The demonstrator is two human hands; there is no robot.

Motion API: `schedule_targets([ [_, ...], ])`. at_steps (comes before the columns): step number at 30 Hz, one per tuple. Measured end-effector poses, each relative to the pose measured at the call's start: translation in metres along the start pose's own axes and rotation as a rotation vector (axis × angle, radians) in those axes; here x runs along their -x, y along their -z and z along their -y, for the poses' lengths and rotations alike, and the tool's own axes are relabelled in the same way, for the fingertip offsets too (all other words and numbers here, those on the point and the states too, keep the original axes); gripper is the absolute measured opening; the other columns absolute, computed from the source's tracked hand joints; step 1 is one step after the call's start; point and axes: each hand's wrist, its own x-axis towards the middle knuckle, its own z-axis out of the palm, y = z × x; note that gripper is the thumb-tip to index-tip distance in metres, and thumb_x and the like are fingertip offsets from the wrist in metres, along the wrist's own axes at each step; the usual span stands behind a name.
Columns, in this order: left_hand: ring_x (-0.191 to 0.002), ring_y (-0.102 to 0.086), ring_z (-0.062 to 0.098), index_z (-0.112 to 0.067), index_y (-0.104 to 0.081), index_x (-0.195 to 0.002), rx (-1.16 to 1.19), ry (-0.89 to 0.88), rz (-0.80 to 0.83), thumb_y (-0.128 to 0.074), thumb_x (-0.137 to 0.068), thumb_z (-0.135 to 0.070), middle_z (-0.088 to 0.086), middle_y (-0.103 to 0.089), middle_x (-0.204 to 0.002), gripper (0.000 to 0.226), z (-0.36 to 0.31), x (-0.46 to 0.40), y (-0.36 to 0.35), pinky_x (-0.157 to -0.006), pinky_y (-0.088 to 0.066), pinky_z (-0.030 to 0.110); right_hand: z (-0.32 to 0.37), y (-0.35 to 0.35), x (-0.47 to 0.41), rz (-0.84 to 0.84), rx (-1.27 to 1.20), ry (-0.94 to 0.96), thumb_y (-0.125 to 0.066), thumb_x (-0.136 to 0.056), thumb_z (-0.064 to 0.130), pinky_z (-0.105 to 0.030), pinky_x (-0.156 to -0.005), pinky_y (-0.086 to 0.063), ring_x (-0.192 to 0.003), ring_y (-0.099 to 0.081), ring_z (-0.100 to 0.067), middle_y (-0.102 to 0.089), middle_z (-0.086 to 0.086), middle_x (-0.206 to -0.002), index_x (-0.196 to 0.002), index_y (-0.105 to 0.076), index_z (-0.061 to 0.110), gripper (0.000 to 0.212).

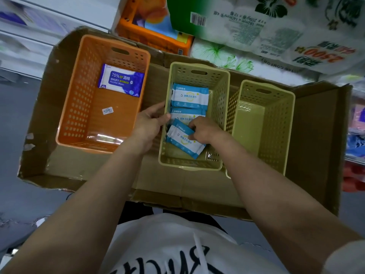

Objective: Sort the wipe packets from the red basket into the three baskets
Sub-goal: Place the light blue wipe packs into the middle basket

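Observation:
Three baskets sit in a flat cardboard tray. The orange basket (pixel 83 107) on the left holds one dark-blue alcohol wipe packet (pixel 121 81). In the middle beige basket (pixel 223 89) lie three light-blue and white wipe packets: one at the far end (pixel 190 95), one in the middle (pixel 184 114), partly covered, and a tilted near one (pixel 182 141). My right hand (pixel 205 129) pinches the near packet's upper edge. The basket's left rim is gripped by my left hand (pixel 150 121). Nothing lies in the right beige basket (pixel 248 123).
The cardboard tray (pixel 316 135) has raised walls around the baskets. Behind it stand another orange basket (pixel 158 36) with goods and large packs of paper rolls (pixel 276 32). White shelves run along the left. No red basket is in view.

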Motion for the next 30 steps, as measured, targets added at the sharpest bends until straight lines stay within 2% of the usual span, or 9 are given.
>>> schedule_targets([
  [3,-0.109,-0.066,0.018,-0.028,-0.062,-0.132,0.019,0.022,0.008,-0.062,-0.094,-0.011,-0.003,-0.068,-0.121,0.041,0.000,-0.004,0.002,-0.084,-0.059,0.039,-0.001,0.001,-0.001,0.057,0.095,0.032,-0.064,-0.093,0.018,-0.026,-0.083,-0.046,-0.113,-0.058,-0.024,-0.060,-0.006,-0.129,-0.134,-0.059,0.016,0.040],
  [6,-0.108,-0.067,0.018,-0.032,-0.063,-0.130,0.025,0.035,0.024,-0.062,-0.094,-0.013,-0.003,-0.068,-0.121,0.040,0.001,-0.005,0.004,-0.082,-0.059,0.040,-0.002,-0.004,-0.003,0.070,0.143,0.035,-0.062,-0.094,0.012,-0.029,-0.089,-0.050,-0.113,-0.058,-0.024,-0.059,-0.006,-0.131,-0.137,-0.057,0.017,0.043],
  [9,-0.111,-0.066,0.020,-0.032,-0.063,-0.130,0.031,0.022,0.036,-0.062,-0.094,-0.013,0.000,-0.067,-0.123,0.041,0.003,-0.008,0.005,-0.088,-0.058,0.044,-0.003,-0.011,-0.005,-0.010,0.061,0.026,-0.069,-0.091,0.017,-0.031,-0.092,-0.051,-0.112,-0.059,-0.024,-0.062,-0.008,-0.127,-0.131,-0.062,0.016,0.041],
  [14,-0.113,-0.065,0.021,-0.030,-0.062,-0.132,0.038,0.026,0.046,-0.062,-0.094,-0.014,0.001,-0.066,-0.125,0.041,0.003,-0.010,0.005,-0.092,-0.056,0.048,-0.003,-0.017,-0.008,-0.110,-0.065,-0.023,-0.073,-0.088,0.025,-0.027,-0.084,-0.048,-0.108,-0.061,-0.021,-0.065,-0.006,-0.120,-0.121,-0.066,0.015,0.035],
  [20,-0.115,-0.064,0.023,-0.029,-0.060,-0.134,0.036,0.028,0.072,-0.060,-0.095,-0.013,0.004,-0.065,-0.127,0.042,0.003,-0.011,0.007,-0.093,-0.055,0.052,-0.002,-0.022,-0.011,-0.131,-0.027,-0.039,-0.073,-0.088,0.027,-0.029,-0.086,-0.051,-0.109,-0.060,-0.022,-0.064,-0.006,-0.123,-0.126,-0.064,0.018,0.040],
  [26,-0.115,-0.064,0.024,-0.028,-0.059,-0.135,0.035,0.032,0.075,-0.060,-0.095,-0.013,0.004,-0.064,-0.128,0.042,0.003,-0.010,0.006,-0.093,-0.055,0.051,-0.002,-0.034,-0.014,-0.223,0.053,-0.057,-0.074,-0.087,0.029,-0.032,-0.086,-0.053,-0.110,-0.058,-0.025,-0.063,-0.009,-0.120,-0.124,-0.063,0.018,0.040],
  [30,-0.112,-0.066,0.025,-0.031,-0.061,-0.133,0.032,0.035,0.028,-0.061,-0.095,-0.013,0.004,-0.066,-0.125,0.042,0.001,-0.007,0.002,-0.090,-0.057,0.051,0.001,-0.038,-0.013,-0.297,0.164,-0.032,-0.072,-0.087,0.030,-0.034,-0.091,-0.046,-0.116,-0.048,-0.025,-0.058,-0.009,-0.121,-0.126,-0.055,0.013,0.045],
])
